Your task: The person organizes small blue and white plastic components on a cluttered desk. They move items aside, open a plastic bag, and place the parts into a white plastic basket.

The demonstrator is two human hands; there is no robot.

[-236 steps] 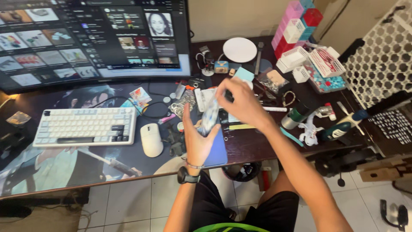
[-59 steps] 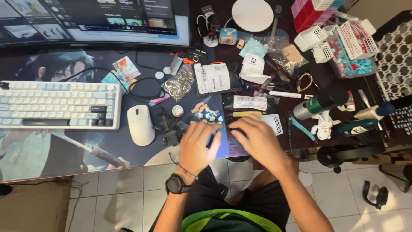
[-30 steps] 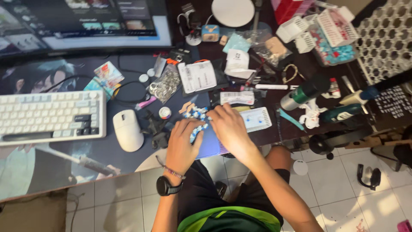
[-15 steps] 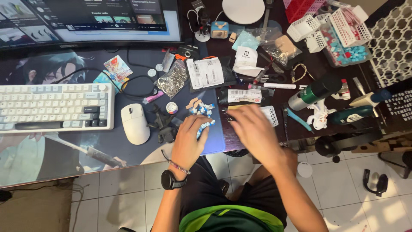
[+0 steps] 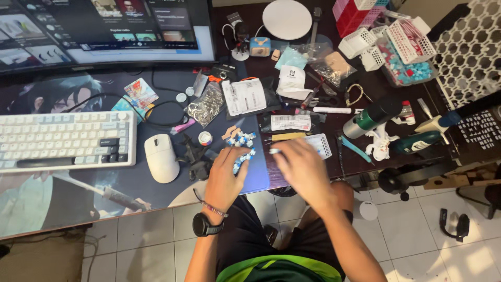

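The left hand (image 5: pixel 225 169) lies palm down on the desk mat (image 5: pixel 130 183) at the near edge of the tabletop (image 5: pixel 313 172), its fingers curled loosely over a small heap of blue and white keycaps (image 5: pixel 241 149). Its fingertips touch the near side of the heap; whether any cap is pinched between them I cannot tell. A dark watch (image 5: pixel 204 225) and a thin bracelet sit on that wrist.

The right hand (image 5: pixel 302 166) is just beside it, blurred, fingers bent and drawn together, with something small and pale at the fingertips near the mat's right edge. Its grip is too blurred to judge. It partly covers a small white basket (image 5: pixel 319 144) that lies behind it.

The keycaps lie on the mat's right part, between a roll of tape (image 5: pixel 205 138) and a flat packet with a white label (image 5: pixel 290 122). Left of the left hand stands a dark tangled object, then a white mouse (image 5: pixel 161 157), then a white keyboard (image 5: pixel 62 140). A monitor (image 5: pixel 99 28) stands at the back. To the right lie a green bottle (image 5: pixel 373 117) on its side, a white pen (image 5: pixel 334 110), and a clear tray of blue and red caps (image 5: pixel 404 70). A white disc (image 5: pixel 287 19) sits at the far edge.
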